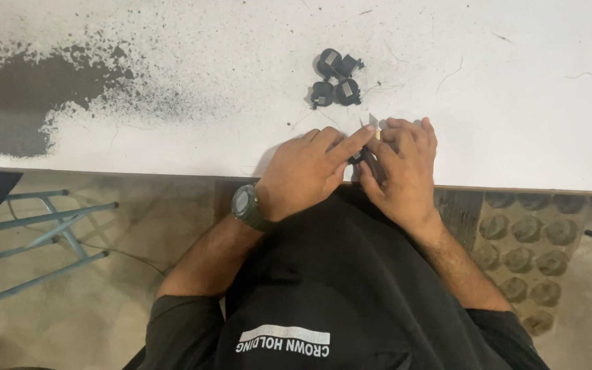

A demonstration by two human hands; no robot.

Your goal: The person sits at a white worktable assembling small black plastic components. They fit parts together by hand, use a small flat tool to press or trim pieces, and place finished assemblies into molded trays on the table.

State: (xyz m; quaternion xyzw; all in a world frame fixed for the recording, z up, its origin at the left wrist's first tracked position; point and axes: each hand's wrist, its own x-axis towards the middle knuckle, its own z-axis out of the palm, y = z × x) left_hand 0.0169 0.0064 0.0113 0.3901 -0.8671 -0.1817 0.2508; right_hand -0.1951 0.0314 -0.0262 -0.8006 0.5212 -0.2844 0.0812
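Both hands meet at the near edge of the white counter (pixel 173 41), just right of frame centre. Left hand (pixel 306 171), with a dark wristwatch (pixel 247 205) on the wrist, extends its index finger onto a small dark part (pixel 360 156) pinched between the two hands. Right hand (pixel 405 168) has its fingers curled around a small blade (pixel 374 122) whose pale tip points up-frame. Four small black round parts (pixel 337 79) lie clustered on the counter just above the hands. A dark speckled stain (pixel 29 89) covers the upper left of the counter.
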